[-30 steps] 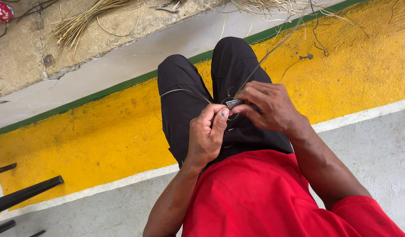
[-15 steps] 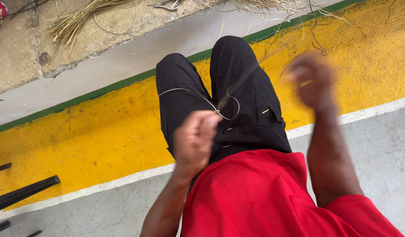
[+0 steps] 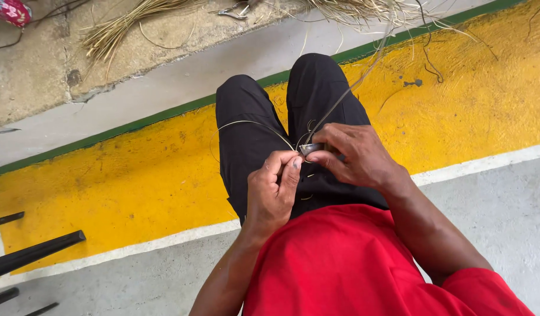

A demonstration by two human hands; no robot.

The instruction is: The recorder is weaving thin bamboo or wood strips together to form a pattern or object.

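Straw strand (image 3: 340, 99) pinched by both hands (apparently taut).

Dry straw strand (image 3: 340, 99), matt black cloth trousers (image 3: 252, 146), rough painted concrete floor (image 3: 106, 181)

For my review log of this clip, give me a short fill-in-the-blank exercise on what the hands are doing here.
1. Both hands meet above the person's ____ trousers.
2. The right hand pinches a small ____ blade against a thin strip.
3. The left hand holds the strip's other part, which curves toward the person's ____ side.
4. The painted floor band under the legs is ____.

Missing words: black; metal; left; yellow
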